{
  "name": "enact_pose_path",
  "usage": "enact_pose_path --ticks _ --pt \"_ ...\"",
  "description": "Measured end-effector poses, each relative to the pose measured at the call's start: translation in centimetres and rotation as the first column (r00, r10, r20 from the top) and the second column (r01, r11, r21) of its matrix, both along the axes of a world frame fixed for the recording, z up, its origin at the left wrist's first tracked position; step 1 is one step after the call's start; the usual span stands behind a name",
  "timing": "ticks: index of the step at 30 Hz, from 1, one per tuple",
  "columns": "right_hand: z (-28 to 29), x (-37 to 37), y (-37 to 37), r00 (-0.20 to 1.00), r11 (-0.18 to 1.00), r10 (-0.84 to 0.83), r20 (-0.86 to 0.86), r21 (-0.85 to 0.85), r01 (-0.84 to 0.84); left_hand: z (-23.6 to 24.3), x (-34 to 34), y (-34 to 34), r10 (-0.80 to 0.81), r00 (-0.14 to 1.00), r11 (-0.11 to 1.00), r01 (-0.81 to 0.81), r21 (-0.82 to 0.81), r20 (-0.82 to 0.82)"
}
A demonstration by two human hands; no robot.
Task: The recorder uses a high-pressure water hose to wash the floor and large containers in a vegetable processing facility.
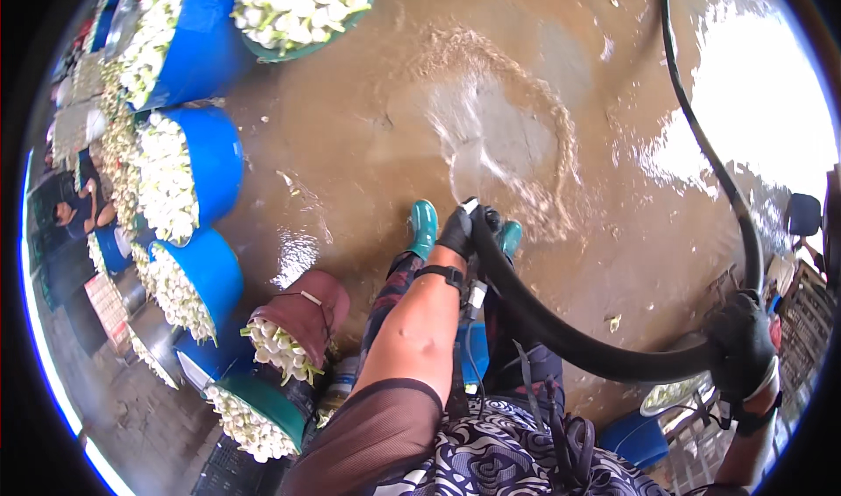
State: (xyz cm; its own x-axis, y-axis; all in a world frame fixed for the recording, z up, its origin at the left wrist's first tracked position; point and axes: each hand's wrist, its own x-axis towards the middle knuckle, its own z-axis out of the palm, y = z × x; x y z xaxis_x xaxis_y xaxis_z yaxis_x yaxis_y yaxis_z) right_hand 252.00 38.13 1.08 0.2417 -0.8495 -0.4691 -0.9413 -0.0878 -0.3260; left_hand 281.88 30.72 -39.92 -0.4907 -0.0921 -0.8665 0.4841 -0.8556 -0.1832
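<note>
- The left arm [410,334] comes from the lower edge and reaches forward to the middle, its forearm bare.
- The left wrist [450,257] looks almost straight, in line with this arm.
- The left hand [459,232], gloved in black, is closed in a grip.
- The right arm [750,450] shows only partly, at lower right.
- The right hand [741,343], also black-gloved, grips too; the 2 hands are well apart.
</note>
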Motion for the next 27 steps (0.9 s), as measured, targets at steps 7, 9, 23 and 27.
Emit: enact_pose_path --ticks 7,9,23,27 --pt "1.2 3.1 -5.6 0.990 0.988 0.129 0.058 -0.096 -0.123 7.1 11.6 -4.4 0.188 0.958 0.969 -0.145 -0.198 0.218" --pt "1.4 4.4 -7.7 0.986 0.986 0.149 0.073 -0.091 -0.142 8.6 15.3 -4.8 0.275 0.930 0.949 -0.223 -0.223 0.243" --pt "-1.3 9.6 -22.0 0.895 0.871 0.446 0.005 0.230 -0.435 8.6 20.9 -7.0 0.755 0.611 0.633 -0.774 -0.020 0.239" --pt "-1.3 8.5 -25.2 0.946 0.923 0.323 -0.025 0.228 -0.310 10.2 19.6 -9.7 0.817 0.473 0.527 -0.844 -0.096 0.329"
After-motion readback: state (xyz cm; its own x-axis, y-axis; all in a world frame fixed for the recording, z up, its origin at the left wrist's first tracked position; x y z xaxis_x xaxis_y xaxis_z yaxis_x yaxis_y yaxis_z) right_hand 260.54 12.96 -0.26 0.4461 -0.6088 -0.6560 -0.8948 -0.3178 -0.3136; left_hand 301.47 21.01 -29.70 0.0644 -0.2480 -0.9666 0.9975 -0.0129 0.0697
